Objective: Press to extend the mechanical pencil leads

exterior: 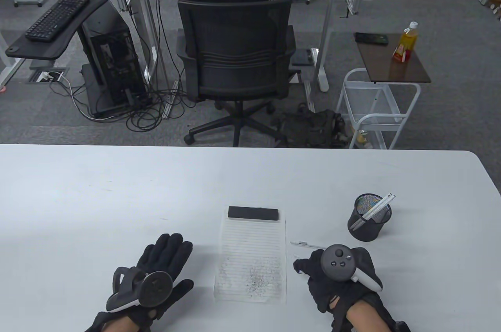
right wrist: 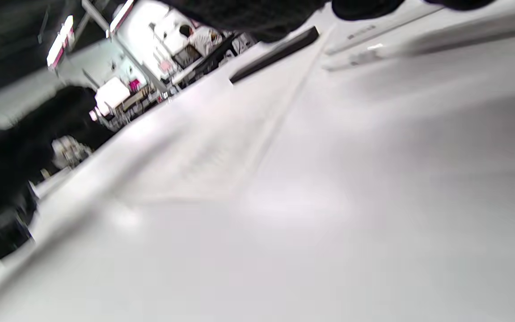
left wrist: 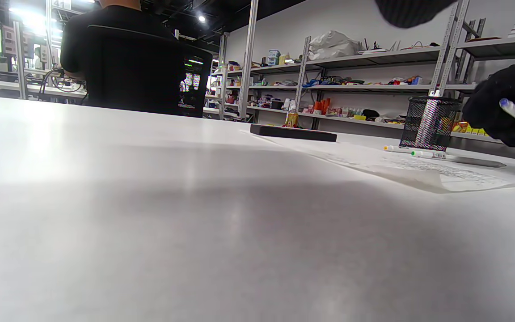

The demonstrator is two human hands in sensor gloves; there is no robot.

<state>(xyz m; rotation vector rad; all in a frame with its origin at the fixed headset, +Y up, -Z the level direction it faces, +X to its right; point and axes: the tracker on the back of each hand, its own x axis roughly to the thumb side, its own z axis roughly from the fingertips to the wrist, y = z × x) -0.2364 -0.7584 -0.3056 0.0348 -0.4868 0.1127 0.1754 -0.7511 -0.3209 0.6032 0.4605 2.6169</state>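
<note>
Right hand grips pencil; left hand idle.
Right hand (exterior: 336,269) grips a mechanical pencil (left wrist: 509,108); left hand (exterior: 156,269) rests flat, fingers spread, on the table (exterior: 117,191).

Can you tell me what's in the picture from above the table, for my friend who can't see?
Two black-gloved hands are at a white table: the right hand holds a mechanical pencil, and the left hand lies flat. Between them is a scribbled lined paper with a black block on its top edge. A mesh pen cup stands at right.
</note>
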